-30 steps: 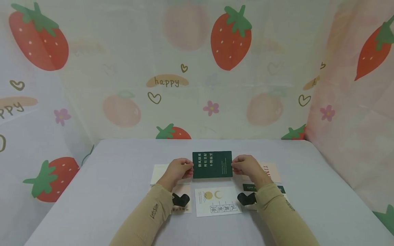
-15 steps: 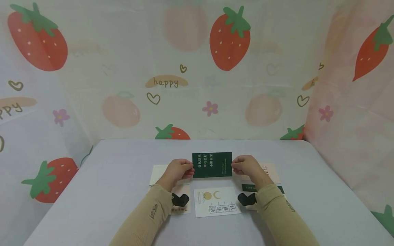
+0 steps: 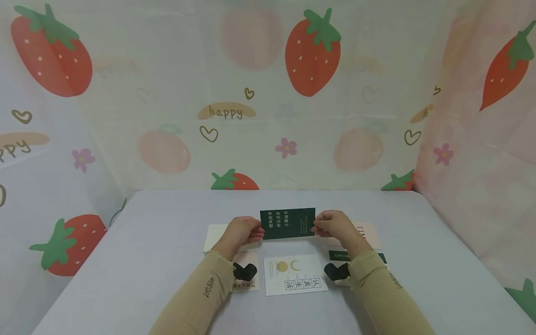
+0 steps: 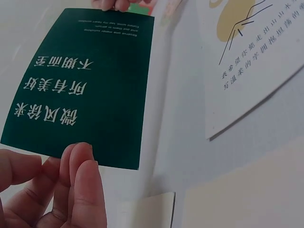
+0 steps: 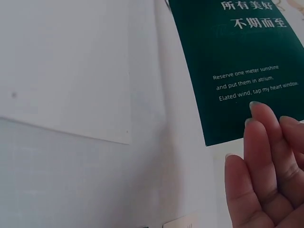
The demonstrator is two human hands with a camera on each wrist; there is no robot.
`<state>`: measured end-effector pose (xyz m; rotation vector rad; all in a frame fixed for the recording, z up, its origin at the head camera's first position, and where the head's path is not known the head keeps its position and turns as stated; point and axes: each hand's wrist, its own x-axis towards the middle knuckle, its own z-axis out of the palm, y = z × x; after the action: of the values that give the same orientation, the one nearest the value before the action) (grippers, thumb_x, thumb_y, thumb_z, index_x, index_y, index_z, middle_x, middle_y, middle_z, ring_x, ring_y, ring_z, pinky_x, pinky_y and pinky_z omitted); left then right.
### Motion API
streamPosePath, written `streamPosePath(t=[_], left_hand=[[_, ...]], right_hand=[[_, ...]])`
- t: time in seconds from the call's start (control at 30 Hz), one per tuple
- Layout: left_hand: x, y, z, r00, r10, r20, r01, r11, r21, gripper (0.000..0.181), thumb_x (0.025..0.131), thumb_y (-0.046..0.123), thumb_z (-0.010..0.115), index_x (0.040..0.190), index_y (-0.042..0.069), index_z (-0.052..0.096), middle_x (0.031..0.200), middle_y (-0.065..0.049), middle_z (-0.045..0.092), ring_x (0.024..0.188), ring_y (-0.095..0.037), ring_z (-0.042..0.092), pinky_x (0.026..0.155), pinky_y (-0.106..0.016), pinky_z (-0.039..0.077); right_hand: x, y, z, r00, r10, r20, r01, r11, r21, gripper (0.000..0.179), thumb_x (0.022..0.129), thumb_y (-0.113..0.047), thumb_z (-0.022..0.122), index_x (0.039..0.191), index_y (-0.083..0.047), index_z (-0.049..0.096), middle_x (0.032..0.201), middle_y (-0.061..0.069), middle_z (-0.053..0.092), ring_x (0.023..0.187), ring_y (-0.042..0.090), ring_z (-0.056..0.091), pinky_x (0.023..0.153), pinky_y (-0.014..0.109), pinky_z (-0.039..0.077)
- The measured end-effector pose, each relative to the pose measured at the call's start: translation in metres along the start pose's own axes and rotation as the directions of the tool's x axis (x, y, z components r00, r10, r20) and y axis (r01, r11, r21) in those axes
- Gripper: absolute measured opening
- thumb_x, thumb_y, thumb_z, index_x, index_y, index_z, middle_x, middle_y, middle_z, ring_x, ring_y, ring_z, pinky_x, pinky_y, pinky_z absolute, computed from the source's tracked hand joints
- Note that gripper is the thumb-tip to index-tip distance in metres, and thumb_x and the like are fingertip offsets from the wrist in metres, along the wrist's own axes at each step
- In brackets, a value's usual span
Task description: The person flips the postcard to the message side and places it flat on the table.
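A dark green postcard (image 3: 289, 224) with white Chinese characters is held up off the table between both hands. My left hand (image 3: 240, 233) pinches its left edge, thumb and fingertips on it. At the opposite edge my right hand (image 3: 336, 226) pinches the card too. Small English lines at the right hand's end of the green postcard (image 5: 237, 61) show in the right wrist view. Below, a white card (image 3: 295, 274) with a gold sun, a moon and boxed characters lies flat, touched by neither hand.
Partly under the left arm lie a cream card (image 3: 212, 236) and a pinkish card (image 3: 250, 284). By the right arm are a pale pink card (image 3: 371, 235) with red letters and a card with a green band (image 3: 339, 255). Strawberry-print cloth walls surround the white table (image 3: 138, 260).
The green postcard has tilted, so its face looks shorter, and its lower edge has risen slightly. Both hands keep hold of its ends. The cards on the table stay put.
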<state>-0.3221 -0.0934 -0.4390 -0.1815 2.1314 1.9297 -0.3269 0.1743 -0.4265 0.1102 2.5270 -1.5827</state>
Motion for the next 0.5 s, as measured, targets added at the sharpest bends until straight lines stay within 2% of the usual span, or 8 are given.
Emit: streamPosePath(t=[0.17, 0.5], left_hand=[[0.0018, -0.0005, 0.0, 1.0, -0.008, 0.002, 0.008, 1.0, -0.006, 0.022, 0.092, 0.018, 0.051, 0.095, 0.001, 0.065, 0.082, -0.01, 0.064, 0.072, -0.016, 0.064, 0.068, -0.027, 0.054], [0.0045, -0.0025, 0.002, 1.0, 0.028, 0.011, -0.028, 1.0, 0.012, 0.02, 0.091, 0.014, 0.052, 0.092, -0.002, 0.065, 0.083, -0.011, 0.065, 0.072, -0.015, 0.064, 0.067, -0.028, 0.055]], right_hand=[[0.0004, 0.0002, 0.0003, 1.0, 0.017, -0.003, -0.017, 1.0, 0.02, 0.007, 0.087, -0.009, 0.059, 0.089, -0.003, 0.063, 0.082, 0.007, 0.068, 0.072, 0.016, 0.064, 0.071, 0.03, 0.054], [0.0009, 0.0012, -0.0026, 1.0, -0.006, 0.011, 0.006, 1.0, 0.026, 0.006, 0.087, -0.006, 0.058, 0.087, -0.001, 0.06, 0.09, 0.011, 0.069, 0.078, 0.017, 0.066, 0.073, 0.031, 0.054]])
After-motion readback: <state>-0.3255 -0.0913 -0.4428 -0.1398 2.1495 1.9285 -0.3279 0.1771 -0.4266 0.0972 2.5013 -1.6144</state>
